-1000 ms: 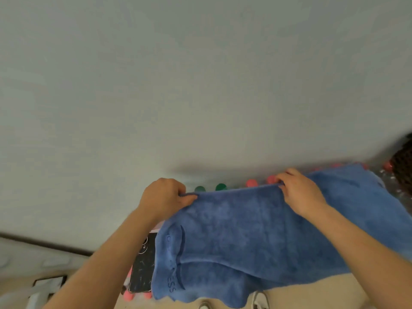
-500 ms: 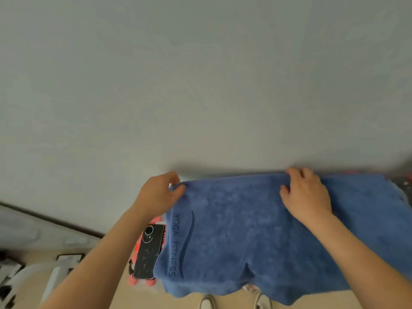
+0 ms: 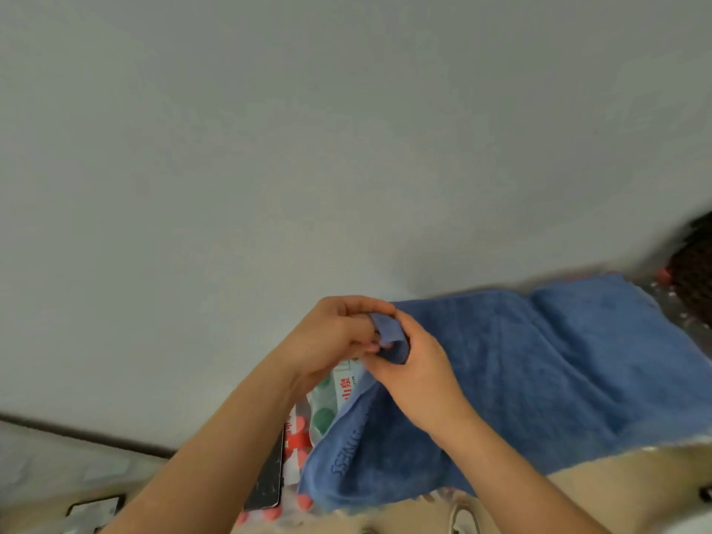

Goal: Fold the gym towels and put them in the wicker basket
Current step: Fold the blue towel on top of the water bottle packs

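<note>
A blue gym towel [image 3: 539,371] with dark lettering lies spread across a pack of bottles, low and right of centre. My left hand [image 3: 331,337] and my right hand [image 3: 412,364] meet at the towel's far left corner. Both pinch the same bunched blue corner between their fingers. The dark wicker basket [image 3: 693,271] shows only as a blurred edge at the far right.
A plastic-wrapped pack of bottles [image 3: 331,402] with green and red caps sits under the towel's left side. A black phone [image 3: 266,479] lies beside it. A plain grey wall fills the upper view. Beige floor shows below.
My hands were apart along the towel's far edge. The right hand has moved left to join the left hand at the corner, uncovering the bottle pack.
</note>
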Demonstrator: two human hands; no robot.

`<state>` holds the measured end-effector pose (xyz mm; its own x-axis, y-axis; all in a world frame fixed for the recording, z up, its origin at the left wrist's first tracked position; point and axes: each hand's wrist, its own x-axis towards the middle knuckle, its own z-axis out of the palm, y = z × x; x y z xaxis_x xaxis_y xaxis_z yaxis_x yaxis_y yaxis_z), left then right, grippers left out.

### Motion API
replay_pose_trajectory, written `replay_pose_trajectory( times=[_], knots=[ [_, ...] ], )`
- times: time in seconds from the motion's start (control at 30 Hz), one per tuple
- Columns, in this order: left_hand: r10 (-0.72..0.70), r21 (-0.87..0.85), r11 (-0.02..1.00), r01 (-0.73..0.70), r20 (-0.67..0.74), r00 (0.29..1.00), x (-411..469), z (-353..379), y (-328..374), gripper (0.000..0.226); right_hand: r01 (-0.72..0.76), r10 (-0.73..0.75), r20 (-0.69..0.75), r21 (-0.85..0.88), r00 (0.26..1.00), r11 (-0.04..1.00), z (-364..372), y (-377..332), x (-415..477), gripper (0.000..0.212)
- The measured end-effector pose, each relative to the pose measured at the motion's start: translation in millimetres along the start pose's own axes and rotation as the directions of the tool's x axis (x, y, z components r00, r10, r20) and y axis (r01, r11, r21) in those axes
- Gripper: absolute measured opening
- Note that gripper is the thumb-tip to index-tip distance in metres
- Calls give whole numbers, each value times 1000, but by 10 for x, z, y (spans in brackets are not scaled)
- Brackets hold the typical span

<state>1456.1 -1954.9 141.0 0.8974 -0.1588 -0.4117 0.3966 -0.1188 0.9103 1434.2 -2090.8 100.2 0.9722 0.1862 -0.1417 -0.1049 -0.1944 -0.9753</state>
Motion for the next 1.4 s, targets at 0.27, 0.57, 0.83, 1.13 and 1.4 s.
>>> replay_pose_trajectory(
  times=[0.27,0.57,0.83,1.13,1.4],
  knots=[
    [393,536,794,-285,-96,915,28,159,109,17,-56,29,-197,-129,980,990,-327,158,-206,13],
    [530,490,740,-460,-4,848,546,1088,324,15,-196,195,-168,10,966,981,-1714,436,-853,23],
    [516,548,706,-449,37,856,1314,2189,401,18,-244,198,-525,-20,828,970,-2969,580,-680,24],
    [411,800,512,-315,94,907,1956,2763,114,19,-420,139,-409,-754,902,505,-3457,890,-122,16],
    [370,755,569,-324,117,922,2068,2822,-18,10,-308,131,-289,-744,948,592,-3451,1047,942,53]
  ],
)
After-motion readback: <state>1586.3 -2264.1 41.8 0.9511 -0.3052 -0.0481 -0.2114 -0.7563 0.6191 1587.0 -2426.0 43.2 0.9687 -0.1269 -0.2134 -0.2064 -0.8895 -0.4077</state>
